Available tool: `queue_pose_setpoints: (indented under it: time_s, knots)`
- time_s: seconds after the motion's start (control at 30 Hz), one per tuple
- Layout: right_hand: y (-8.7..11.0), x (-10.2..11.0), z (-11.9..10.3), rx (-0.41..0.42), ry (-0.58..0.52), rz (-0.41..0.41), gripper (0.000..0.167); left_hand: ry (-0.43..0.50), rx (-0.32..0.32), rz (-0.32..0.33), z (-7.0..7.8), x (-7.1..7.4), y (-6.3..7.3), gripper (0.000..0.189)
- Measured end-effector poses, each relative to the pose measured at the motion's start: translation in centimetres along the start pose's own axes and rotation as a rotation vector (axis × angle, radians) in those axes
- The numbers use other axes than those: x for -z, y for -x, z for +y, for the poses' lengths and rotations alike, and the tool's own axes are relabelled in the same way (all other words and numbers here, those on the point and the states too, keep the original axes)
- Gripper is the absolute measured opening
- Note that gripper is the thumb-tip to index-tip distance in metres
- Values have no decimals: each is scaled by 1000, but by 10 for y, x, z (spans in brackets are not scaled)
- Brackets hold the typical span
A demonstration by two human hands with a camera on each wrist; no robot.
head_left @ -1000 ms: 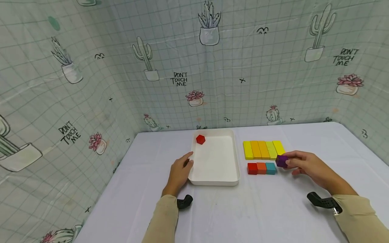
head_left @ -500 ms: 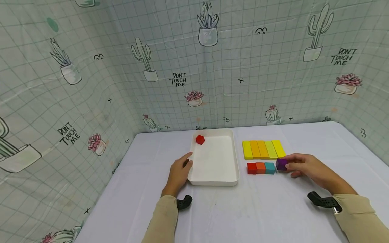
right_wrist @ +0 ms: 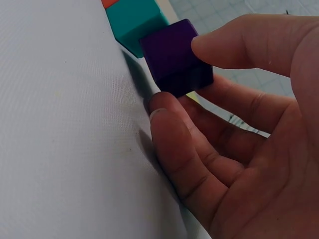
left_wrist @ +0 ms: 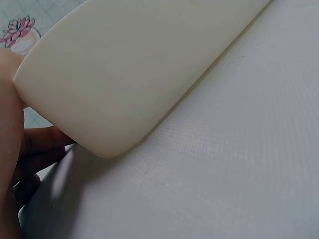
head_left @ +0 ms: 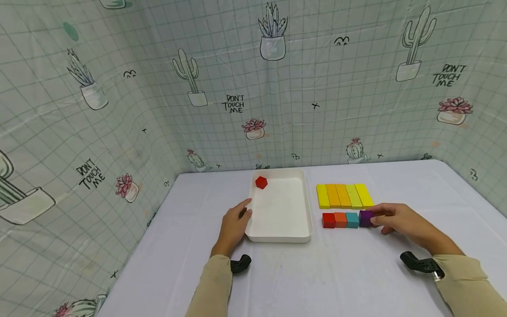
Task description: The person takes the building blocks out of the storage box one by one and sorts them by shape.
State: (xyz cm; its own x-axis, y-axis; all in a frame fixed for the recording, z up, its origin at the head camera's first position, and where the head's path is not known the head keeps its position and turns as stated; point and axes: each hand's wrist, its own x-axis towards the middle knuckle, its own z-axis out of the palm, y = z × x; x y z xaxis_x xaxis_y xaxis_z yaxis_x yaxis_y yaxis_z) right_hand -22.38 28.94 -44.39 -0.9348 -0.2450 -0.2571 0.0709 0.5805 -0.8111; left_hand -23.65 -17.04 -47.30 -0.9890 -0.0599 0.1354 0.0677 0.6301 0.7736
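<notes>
A purple cube (head_left: 365,219) stands at the right end of a row, beside a teal cube (head_left: 352,220). My right hand (head_left: 404,222) pinches it between thumb and index finger; the other fingers curl beneath in the right wrist view, where the purple cube (right_wrist: 172,57) looks slightly turned against the teal cube (right_wrist: 134,25). An orange cube (head_left: 339,220) and a red cube (head_left: 328,220) continue the row leftward. My left hand (head_left: 233,224) holds the left edge of a white tray (head_left: 279,239), thumb at the rim and fingers against the side in the left wrist view.
Several yellow and orange flat blocks (head_left: 342,196) lie side by side just behind the cubes. Inside the tray, near its far left corner, sits a red pentagon-shaped block (head_left: 261,182). A printed cloth (head_left: 293,132) hangs behind the white table (head_left: 285,281).
My right hand has lowered the purple cube and moved it slightly left, up to the teal cube. My left hand and the tray stay where they were.
</notes>
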Motion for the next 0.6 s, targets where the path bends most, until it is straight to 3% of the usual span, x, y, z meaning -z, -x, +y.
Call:
queue_pose_setpoints:
  time_s: [0.33, 0.6]
  knots:
    - [-1, -3, 0, 36, 25, 11, 57, -13, 6, -1, 1, 2, 1, 42]
    - [0, -3, -5, 20, 94, 30, 60, -16, 3, 1, 2, 1, 1, 42]
